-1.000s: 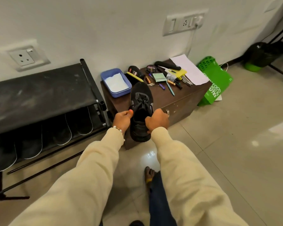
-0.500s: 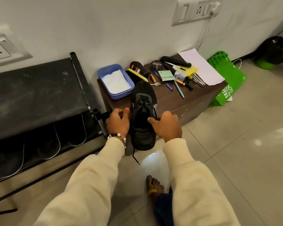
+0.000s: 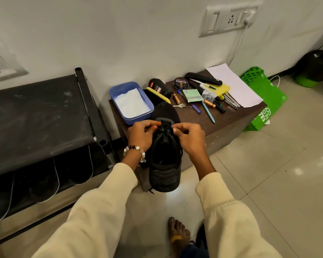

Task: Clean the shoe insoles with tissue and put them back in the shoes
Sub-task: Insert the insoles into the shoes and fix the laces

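Note:
A black shoe lies on the front edge of the low brown cabinet, heel toward me and hanging over the edge. My left hand pinches the laces on the shoe's left side. My right hand pinches the laces on its right side, both at the tongue. The shoe's opening is dark and I cannot tell whether an insole is inside. Behind the shoe sits a blue tub holding white tissue.
Polish tin, brush, pens, batteries, keys and a paper sheet cover the cabinet's back half. A black shoe rack stands at the left, a green bag at the right. My bare foot is on the tiled floor.
Both hands have moved forward from the sides of the shoe's collar to the laces at the tongue. The view has come closer to the cabinet.

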Motion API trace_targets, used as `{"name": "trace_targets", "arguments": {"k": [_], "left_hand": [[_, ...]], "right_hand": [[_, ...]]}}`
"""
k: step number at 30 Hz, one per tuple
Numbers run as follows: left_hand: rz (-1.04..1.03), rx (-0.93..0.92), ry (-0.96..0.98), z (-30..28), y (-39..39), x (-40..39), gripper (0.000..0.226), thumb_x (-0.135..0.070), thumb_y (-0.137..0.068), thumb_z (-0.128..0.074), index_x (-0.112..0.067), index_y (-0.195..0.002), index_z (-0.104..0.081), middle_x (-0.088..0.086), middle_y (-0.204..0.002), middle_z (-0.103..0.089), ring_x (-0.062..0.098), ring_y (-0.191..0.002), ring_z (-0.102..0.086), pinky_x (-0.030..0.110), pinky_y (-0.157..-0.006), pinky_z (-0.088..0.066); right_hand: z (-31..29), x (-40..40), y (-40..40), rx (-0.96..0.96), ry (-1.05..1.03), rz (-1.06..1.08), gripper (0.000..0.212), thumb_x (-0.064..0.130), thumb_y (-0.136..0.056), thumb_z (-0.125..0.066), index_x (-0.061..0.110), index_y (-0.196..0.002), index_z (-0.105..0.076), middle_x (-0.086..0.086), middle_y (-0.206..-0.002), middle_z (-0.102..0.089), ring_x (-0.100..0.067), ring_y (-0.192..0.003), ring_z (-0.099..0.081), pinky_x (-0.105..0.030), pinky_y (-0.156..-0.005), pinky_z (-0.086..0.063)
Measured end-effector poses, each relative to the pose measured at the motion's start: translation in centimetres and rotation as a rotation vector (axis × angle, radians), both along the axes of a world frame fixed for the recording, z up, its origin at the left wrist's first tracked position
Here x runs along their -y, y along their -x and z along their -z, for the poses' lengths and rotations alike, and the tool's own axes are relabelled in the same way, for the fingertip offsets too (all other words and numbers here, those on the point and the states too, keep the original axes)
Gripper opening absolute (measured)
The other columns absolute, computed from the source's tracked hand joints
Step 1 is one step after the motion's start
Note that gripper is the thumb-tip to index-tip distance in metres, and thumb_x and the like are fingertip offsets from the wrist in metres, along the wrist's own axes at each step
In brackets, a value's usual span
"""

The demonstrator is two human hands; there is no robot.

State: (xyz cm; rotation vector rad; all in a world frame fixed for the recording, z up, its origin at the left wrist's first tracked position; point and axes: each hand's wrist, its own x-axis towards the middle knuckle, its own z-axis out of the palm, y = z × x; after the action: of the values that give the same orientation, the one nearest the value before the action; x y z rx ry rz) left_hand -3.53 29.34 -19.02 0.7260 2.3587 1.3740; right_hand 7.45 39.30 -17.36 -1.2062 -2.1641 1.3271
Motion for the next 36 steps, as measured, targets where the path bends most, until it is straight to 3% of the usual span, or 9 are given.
{"name": "trace_targets", "arguments": {"k": [6,10,16,20,24,26,29,32,36], "left_hand": [[-0.009,-0.075,-0.012,0.0,-0.1,-0.3,0.016,-0.01,-0.087,-0.067,-0.017,-0.099,-0.075,0.0,-0.097,-0.073,0.012,-0.094,-0.066,0.016,-0.088,-0.045],[-0.044,-0.216,0.071,-0.3,-0.4,-0.4,0.013,-0.017,-0.09,-0.063,-0.021,-0.095,-0.075,-0.004,-0.093,-0.073,0.012,-0.091,-0.065,0.022,-0.083,-0.048],[0.029,-0.38,0.207,-0.9,-0.5,-1.6,0.016,-0.015,-0.096,-0.052,-0.022,-0.099,-0.066,-0.004,-0.1,-0.069,0.015,-0.097,-0.061,0.025,-0.071,-0.036],[0.049,-0.398,0.29,-0.9,-0.3,-1.9,0.018,-0.013,-0.098,-0.047,-0.02,-0.101,-0.063,-0.001,-0.103,-0.067,0.02,-0.1,-0.059,0.028,-0.071,-0.033],[0.081,-0.299,0.314,-1.3,0.2,-1.4,0.012,-0.019,-0.097,-0.051,-0.023,-0.103,-0.06,-0.001,-0.104,-0.068,0.022,-0.1,-0.061,0.03,-0.077,-0.039],[0.092,-0.141,0.174,-1.4,0.8,-0.5,0.012,-0.016,-0.094,-0.058,-0.028,-0.098,-0.056,-0.005,-0.095,-0.07,0.019,-0.091,-0.065,0.034,-0.083,-0.05],[0.199,-0.085,0.097,-1.7,1.0,0.6,0.025,-0.009,-0.089,-0.064,-0.034,-0.086,-0.061,-0.011,-0.088,-0.068,0.011,-0.086,-0.065,0.04,-0.089,-0.053],[0.249,-0.112,0.109,-1.8,0.6,1.0,0.023,-0.008,-0.087,-0.066,-0.031,-0.089,-0.071,-0.013,-0.092,-0.069,0.005,-0.093,-0.063,0.033,-0.097,-0.049],[0.21,-0.048,0.056,-1.6,0.6,1.3,0.018,-0.008,-0.084,-0.07,-0.023,-0.091,-0.075,-0.013,-0.085,-0.067,0.001,-0.082,-0.061,0.028,-0.093,-0.05]], "right_hand": [[0.6,0.1,0.9,-0.019,-0.045,0.008,0.014,0.012,-0.09,-0.064,0.018,-0.096,-0.074,0.009,-0.08,-0.065,0.005,-0.071,-0.056,-0.017,-0.077,-0.046],[0.4,0.3,1.4,0.06,-0.113,-0.012,0.016,0.006,-0.094,-0.054,0.011,-0.094,-0.069,0.001,-0.088,-0.062,-0.006,-0.077,-0.053,-0.013,-0.064,-0.037],[0.4,0.2,1.5,0.169,-0.16,-0.044,0.02,-0.001,-0.09,-0.046,0.006,-0.103,-0.058,-0.012,-0.101,-0.061,-0.025,-0.093,-0.057,-0.039,-0.084,-0.051],[0.2,0.1,1.5,0.165,-0.149,-0.077,0.018,0.001,-0.091,-0.046,0.006,-0.105,-0.056,-0.01,-0.1,-0.059,-0.021,-0.089,-0.055,-0.034,-0.079,-0.05],[-0.5,-0.4,0.7,0.004,-0.004,0.01,0.014,0.003,-0.093,-0.051,0.014,-0.097,-0.059,0.0,-0.091,-0.061,-0.012,-0.08,-0.058,-0.021,-0.067,-0.046],[-1.0,-0.8,0.2,-0.092,0.139,0.054,0.014,0.003,-0.091,-0.058,0.017,-0.092,-0.063,0.0,-0.088,-0.066,-0.013,-0.08,-0.064,-0.027,-0.075,-0.055],[-1.3,-0.9,-0.2,-0.038,0.187,-0.023,0.016,0.004,-0.086,-0.066,0.02,-0.083,-0.07,-0.001,-0.087,-0.07,-0.012,-0.085,-0.065,-0.033,-0.085,-0.055],[-1.0,-0.3,-0.1,-0.011,0.159,-0.013,0.012,0.007,-0.084,-0.07,0.015,-0.092,-0.074,0.001,-0.088,-0.07,-0.012,-0.087,-0.064,-0.031,-0.087,-0.054],[-0.6,0.0,0.1,0.004,0.155,0.016,0.008,0.013,-0.085,-0.07,0.016,-0.092,-0.074,0.001,-0.092,-0.07,-0.013,-0.091,-0.063,-0.032,-0.086,-0.053]]}}
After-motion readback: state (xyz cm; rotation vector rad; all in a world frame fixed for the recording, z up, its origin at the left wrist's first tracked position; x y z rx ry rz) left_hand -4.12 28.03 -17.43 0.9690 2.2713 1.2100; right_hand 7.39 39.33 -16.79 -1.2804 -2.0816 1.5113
